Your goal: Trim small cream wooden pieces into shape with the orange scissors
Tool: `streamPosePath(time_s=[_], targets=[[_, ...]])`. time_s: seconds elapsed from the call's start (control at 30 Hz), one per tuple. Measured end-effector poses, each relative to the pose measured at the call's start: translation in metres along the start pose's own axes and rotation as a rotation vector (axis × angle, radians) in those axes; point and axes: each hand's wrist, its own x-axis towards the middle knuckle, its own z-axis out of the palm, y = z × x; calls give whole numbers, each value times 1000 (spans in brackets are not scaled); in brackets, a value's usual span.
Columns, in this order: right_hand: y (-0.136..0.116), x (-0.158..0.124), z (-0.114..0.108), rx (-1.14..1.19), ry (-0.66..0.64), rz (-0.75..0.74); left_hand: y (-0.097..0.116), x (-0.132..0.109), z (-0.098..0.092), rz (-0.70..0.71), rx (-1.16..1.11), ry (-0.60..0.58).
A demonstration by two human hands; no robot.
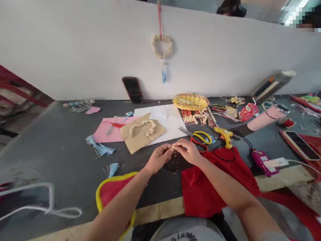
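Over the dark table [75,174], my left hand [160,158] and my right hand [188,152] meet fingertip to fingertip. Both are closed in a pinch on a small pale piece [173,147], too tiny to identify and partly covered by the fingers. Just beyond them lies a brown card [135,144] bearing a curved string of cream beads [141,124]. Scissors [200,138] with red and yellow handles rest behind my right hand. A yellow glue gun [225,135] is farther right. Under my right forearm spreads a red cloth [200,187].
Blue tassels [101,149] lie to the left. A yellow basket [191,102] stands at the back, and a phone [132,89] leans against the wall. Rightward are a pink bottle [265,117], a purple power socket [264,162] and cables. A beaded heart [162,55] hangs above.
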Motion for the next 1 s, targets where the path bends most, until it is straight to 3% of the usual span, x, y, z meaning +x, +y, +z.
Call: streamPosePath(time_s=[0.23,0.53,1.0], targets=[[-4,0,-4,19,-34,65,2,-3,-1,20,87,1],[-12,1,-8,-7,-88,248,7,-4,3,139,453,113],[-4,-2,-1,155,-57,387,4,-4,6,27,238,184]])
